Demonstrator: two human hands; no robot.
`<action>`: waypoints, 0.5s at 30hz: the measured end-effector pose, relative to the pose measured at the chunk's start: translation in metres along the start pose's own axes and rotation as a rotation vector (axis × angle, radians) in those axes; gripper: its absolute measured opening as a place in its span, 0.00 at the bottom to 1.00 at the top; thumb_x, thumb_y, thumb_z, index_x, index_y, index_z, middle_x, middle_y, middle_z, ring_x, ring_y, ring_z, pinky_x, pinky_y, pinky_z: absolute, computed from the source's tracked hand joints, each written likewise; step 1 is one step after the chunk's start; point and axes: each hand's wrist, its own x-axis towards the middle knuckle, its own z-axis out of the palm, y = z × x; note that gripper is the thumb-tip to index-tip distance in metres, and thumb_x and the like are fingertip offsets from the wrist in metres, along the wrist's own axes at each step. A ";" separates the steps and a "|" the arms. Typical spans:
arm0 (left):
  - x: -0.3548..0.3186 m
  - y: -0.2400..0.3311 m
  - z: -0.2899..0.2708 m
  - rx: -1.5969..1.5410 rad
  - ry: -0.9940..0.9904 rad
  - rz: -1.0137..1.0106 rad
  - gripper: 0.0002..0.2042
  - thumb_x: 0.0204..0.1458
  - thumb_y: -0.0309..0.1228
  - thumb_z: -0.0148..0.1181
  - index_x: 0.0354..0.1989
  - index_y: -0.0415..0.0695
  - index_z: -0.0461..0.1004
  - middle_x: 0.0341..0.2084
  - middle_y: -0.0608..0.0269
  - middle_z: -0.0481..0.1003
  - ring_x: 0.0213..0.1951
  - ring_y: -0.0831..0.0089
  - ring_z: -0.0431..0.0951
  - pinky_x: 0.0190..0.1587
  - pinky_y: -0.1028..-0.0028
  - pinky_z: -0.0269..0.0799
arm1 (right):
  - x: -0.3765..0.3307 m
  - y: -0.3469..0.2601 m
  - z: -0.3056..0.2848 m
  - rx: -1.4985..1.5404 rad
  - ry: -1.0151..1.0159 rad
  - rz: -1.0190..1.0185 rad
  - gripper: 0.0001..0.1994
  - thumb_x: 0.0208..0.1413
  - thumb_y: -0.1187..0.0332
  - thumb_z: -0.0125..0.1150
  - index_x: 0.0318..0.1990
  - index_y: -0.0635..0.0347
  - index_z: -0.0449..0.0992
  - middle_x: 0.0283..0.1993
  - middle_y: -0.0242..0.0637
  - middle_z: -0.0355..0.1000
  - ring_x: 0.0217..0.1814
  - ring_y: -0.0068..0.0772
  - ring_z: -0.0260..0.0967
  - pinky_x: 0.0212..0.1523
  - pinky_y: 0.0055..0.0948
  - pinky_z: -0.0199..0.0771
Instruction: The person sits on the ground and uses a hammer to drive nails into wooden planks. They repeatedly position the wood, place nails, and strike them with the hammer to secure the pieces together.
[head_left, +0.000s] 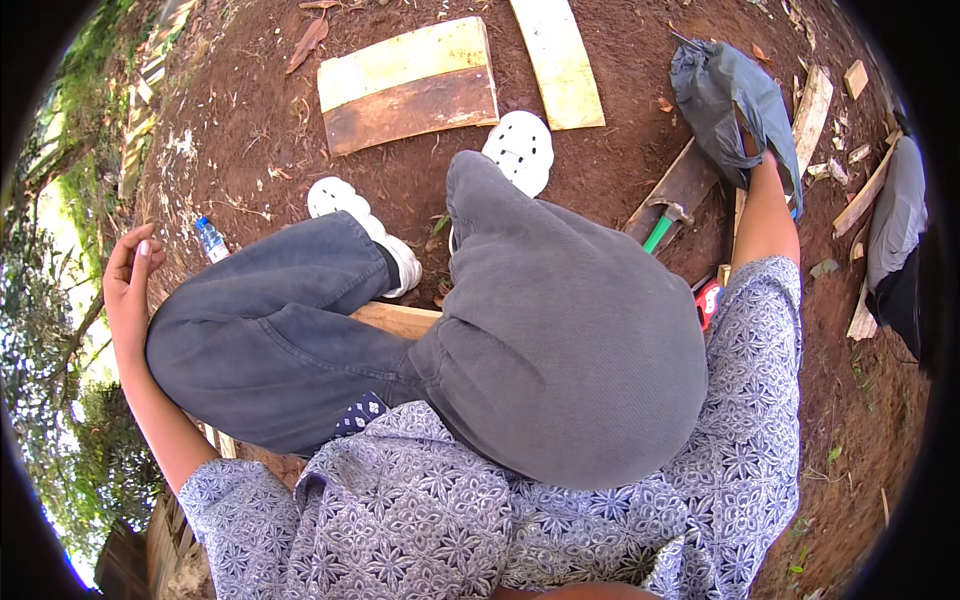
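My left hand is raised beside my bent left knee, its fingers loosely bent and apart, with nothing in it. My right forearm reaches forward to the far right, where my right hand goes into a dark grey plastic bag. The bag covers my fingers, and what they touch inside it does not show. Just in front of the bag, a hammer with a green handle and a metal head rests by a dark wooden board.
Two-toned boards and a pale plank lie on brown soil ahead of my white clogs. A water bottle is by my left knee. A red object is beside my right leg. Another person's grey-clothed leg appears far right.
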 end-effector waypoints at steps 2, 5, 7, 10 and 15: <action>0.000 0.001 0.000 -0.005 0.004 -0.028 0.15 0.70 0.33 0.54 0.59 0.39 0.75 0.43 0.63 0.77 0.46 0.76 0.78 0.55 0.72 0.75 | -0.001 0.002 -0.001 0.040 0.007 0.024 0.21 0.55 0.65 0.67 0.55 0.63 0.76 0.52 0.40 0.75 0.50 0.37 0.75 0.47 0.36 0.77; 0.001 0.000 0.001 -0.011 -0.016 -0.016 0.17 0.70 0.37 0.53 0.59 0.39 0.74 0.45 0.62 0.77 0.49 0.73 0.77 0.57 0.70 0.74 | -0.006 0.009 -0.008 0.203 0.022 0.118 0.21 0.55 0.66 0.68 0.54 0.63 0.76 0.51 0.40 0.76 0.48 0.37 0.76 0.45 0.36 0.78; 0.005 0.002 0.004 -0.024 -0.015 0.006 0.15 0.69 0.33 0.55 0.59 0.39 0.74 0.45 0.62 0.78 0.48 0.75 0.78 0.56 0.72 0.75 | -0.017 0.017 -0.016 0.486 0.057 0.242 0.20 0.54 0.67 0.68 0.54 0.64 0.76 0.50 0.39 0.76 0.47 0.36 0.76 0.45 0.36 0.78; -0.003 0.016 0.006 0.053 -0.034 0.073 0.15 0.68 0.32 0.56 0.59 0.38 0.74 0.45 0.61 0.79 0.48 0.75 0.78 0.55 0.72 0.74 | -0.092 -0.012 -0.034 1.139 -0.061 0.347 0.15 0.56 0.65 0.69 0.48 0.61 0.77 0.43 0.35 0.74 0.40 0.32 0.73 0.39 0.34 0.77; 0.013 0.099 0.060 0.169 -0.174 0.286 0.13 0.66 0.29 0.57 0.56 0.39 0.76 0.45 0.62 0.80 0.48 0.75 0.78 0.53 0.74 0.73 | -0.273 -0.082 -0.123 1.465 -0.138 0.162 0.10 0.65 0.69 0.65 0.50 0.62 0.76 0.39 0.35 0.78 0.34 0.19 0.74 0.36 0.21 0.80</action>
